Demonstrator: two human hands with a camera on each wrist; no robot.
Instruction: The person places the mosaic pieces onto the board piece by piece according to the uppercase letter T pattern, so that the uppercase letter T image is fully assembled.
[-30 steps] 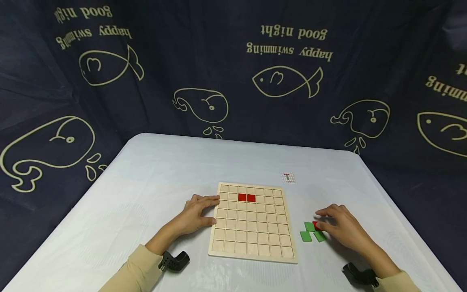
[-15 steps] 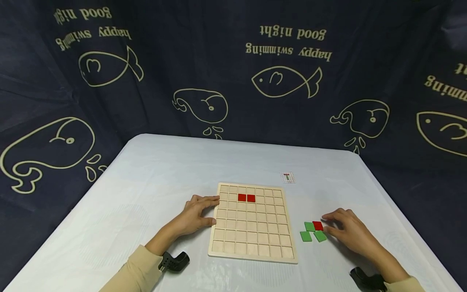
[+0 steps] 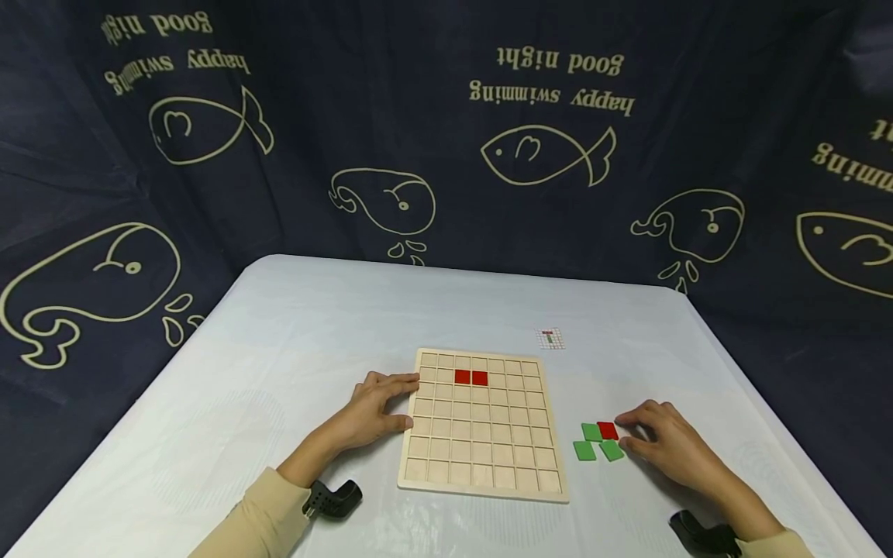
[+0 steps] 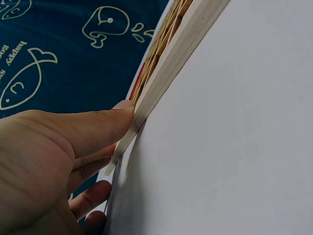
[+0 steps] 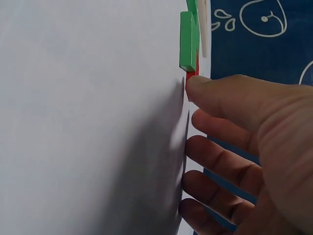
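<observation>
White-covered table (image 3: 314,325) | pale wooden gridded board (image 3: 483,432) mid-table, far edge facing dark printed curtain (image 3: 439,124), long axis unclear | left hand (image 3: 366,415) relaxed, touching board's left edge | right hand (image 3: 659,442) loosely parted beside red square tile (image 3: 607,431), contact unclear

Card (image 3: 550,339) too small for detail, sleeves (image 3: 260,513) cut off below, loose red tile (image 3: 608,431) partly hidden in right wrist view.

I see, from my end, a beige gridded board (image 3: 481,431) with two red tiles (image 3: 463,377); right, green tiles (image 3: 584,451) and a lone red tile (image 3: 608,431); far, navy cloth (image 3: 314,101) with cream whales (image 3: 403,206).
</observation>
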